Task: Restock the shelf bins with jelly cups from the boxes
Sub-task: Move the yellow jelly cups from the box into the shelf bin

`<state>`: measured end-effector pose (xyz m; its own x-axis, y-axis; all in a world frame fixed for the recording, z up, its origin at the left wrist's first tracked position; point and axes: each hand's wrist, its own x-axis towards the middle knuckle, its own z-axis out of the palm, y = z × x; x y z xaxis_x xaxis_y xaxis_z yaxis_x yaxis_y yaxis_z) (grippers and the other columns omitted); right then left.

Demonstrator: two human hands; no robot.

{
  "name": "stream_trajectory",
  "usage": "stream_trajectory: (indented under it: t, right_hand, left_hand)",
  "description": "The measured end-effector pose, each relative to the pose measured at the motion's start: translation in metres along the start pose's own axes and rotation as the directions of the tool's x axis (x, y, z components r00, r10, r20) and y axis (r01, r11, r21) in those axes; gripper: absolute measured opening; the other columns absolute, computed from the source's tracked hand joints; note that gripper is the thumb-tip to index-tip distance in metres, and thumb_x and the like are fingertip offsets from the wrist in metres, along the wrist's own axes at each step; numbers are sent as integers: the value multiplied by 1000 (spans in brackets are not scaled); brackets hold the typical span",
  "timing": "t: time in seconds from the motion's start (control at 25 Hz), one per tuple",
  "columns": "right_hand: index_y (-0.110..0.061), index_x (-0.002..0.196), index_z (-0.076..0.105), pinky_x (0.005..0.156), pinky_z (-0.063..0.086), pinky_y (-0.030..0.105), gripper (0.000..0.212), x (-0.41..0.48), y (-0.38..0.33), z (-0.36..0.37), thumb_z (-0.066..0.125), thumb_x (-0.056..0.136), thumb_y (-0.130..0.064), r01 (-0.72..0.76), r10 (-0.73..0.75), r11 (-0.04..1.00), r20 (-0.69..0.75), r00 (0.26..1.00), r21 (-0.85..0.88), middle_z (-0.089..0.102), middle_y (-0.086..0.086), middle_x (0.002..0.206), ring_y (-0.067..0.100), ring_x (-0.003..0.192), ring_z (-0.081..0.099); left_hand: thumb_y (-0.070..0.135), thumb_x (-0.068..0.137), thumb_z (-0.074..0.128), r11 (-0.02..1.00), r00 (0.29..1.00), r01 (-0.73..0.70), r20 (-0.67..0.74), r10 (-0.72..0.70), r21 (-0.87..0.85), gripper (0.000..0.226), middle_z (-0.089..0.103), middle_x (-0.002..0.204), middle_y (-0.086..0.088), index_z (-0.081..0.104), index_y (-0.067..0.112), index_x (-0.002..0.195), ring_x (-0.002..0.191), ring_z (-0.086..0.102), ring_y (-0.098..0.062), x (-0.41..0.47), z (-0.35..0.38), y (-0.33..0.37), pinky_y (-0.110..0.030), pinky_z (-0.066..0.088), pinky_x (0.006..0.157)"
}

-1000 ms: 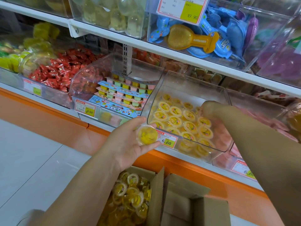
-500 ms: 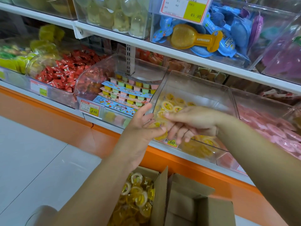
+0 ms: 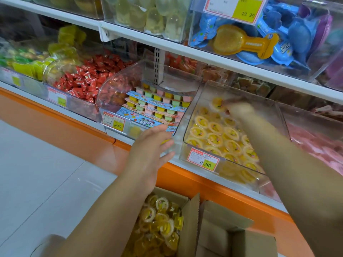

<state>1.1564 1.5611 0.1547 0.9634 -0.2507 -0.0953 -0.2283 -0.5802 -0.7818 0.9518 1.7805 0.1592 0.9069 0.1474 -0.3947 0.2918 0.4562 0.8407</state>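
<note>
A clear shelf bin tagged 6.60 holds rows of yellow jelly cups. My right hand, blurred, reaches to the bin's back and pinches one yellow jelly cup above the rows. Left of the bin's front corner hovers my left hand, its fingers curved round a jelly cup of which only a yellow sliver shows. Below it an open cardboard box is filled with loose yellow jelly cups.
A bin of pastel multi-cup packs stands left of the yellow bin, a pink-sweets bin to its right. Red wrapped candies lie further left. A white upper shelf overhangs. A second box stands at the right.
The hands met in front of the bin half a second ago. Since then my right hand has carried a cup to the bin's back, and my left hand has drawn down and leftward.
</note>
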Motion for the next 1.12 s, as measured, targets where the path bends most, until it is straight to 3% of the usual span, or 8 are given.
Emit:
stream_trajectory:
  t: [0.08, 0.24, 0.32, 0.48, 0.6, 0.8, 1.0, 1.12]
  right_hand:
    - [-14, 79, 64, 57, 48, 26, 19, 24, 5, 19, 62, 89, -30, -57, 57, 982, -6, 998, -178, 63, 5, 75, 19, 63, 59]
    - [-7, 75, 65, 84, 56, 39, 23, 46, 15, 48, 66, 85, -27, -80, 84, 972, 10, 996, -223, 73, 13, 88, 30, 90, 70]
    - [-9, 69, 60, 83, 54, 41, 25, 40, 17, 51, 66, 85, -28, -91, 108, 965, 57, 993, -247, 72, 13, 86, 32, 90, 69]
    - [-10, 77, 57, 80, 50, 36, 51, 26, 9, 46, 76, 71, -58, -104, 129, 971, 109, 986, -216, 64, 6, 77, 26, 78, 62]
    - [-5, 90, 59, 82, 51, 37, 55, 28, 7, 50, 73, 75, -56, -60, 92, 951, 93, 991, -304, 65, 9, 88, 29, 87, 63]
    - [-5, 93, 60, 80, 49, 36, 51, 32, 13, 52, 67, 82, -54, -49, 90, 937, 103, 991, -347, 65, 12, 97, 30, 90, 63]
    - [-2, 106, 66, 75, 46, 30, 51, 23, 8, 31, 51, 94, -50, -42, 63, 948, 57, 996, -314, 69, 14, 104, 30, 92, 64]
    - [-3, 107, 67, 77, 44, 30, 39, -13, 3, 10, 48, 94, -34, 87, -91, 996, -150, 984, -30, 64, 12, 96, 34, 101, 63]
  left_hand:
    - [12, 96, 59, 1000, 1000, 26, 7, -26, -2, 22, 67, 121, -3, 67, 22, 113, 108, 66, -17, -2, -2, 2, -35, 57, 86]
    - [13, 95, 59, 999, 999, 38, 9, -38, 23, 20, 68, 119, -3, 69, 21, 110, 105, 69, -17, -4, -3, 3, -36, 58, 85]
    - [14, 94, 60, 999, 999, 42, 3, -43, 32, 21, 70, 117, -3, 69, 21, 111, 104, 69, -17, -3, -6, 3, -37, 58, 87]
    - [15, 93, 61, 998, 999, 50, -6, -50, 32, 21, 71, 116, -3, 69, 21, 112, 105, 69, -17, -1, -9, 3, -38, 57, 89]
    - [17, 92, 62, 998, 998, 55, 6, -55, 34, 22, 70, 116, -3, 68, 21, 113, 105, 69, -17, -1, -7, 0, -37, 58, 87]
    - [18, 93, 62, 998, 998, 56, 2, -56, 33, 20, 70, 116, -3, 69, 21, 112, 105, 69, -18, -2, -6, 0, -39, 58, 88]
    - [20, 95, 61, 995, 997, 79, -1, -79, 55, 22, 69, 117, -5, 67, 19, 116, 108, 68, -21, -4, -8, -3, -39, 57, 88]
    - [22, 98, 58, 991, 994, 113, 1, -114, 77, 24, 67, 118, -6, 63, 17, 121, 109, 66, -21, -6, -18, -9, -40, 56, 90]
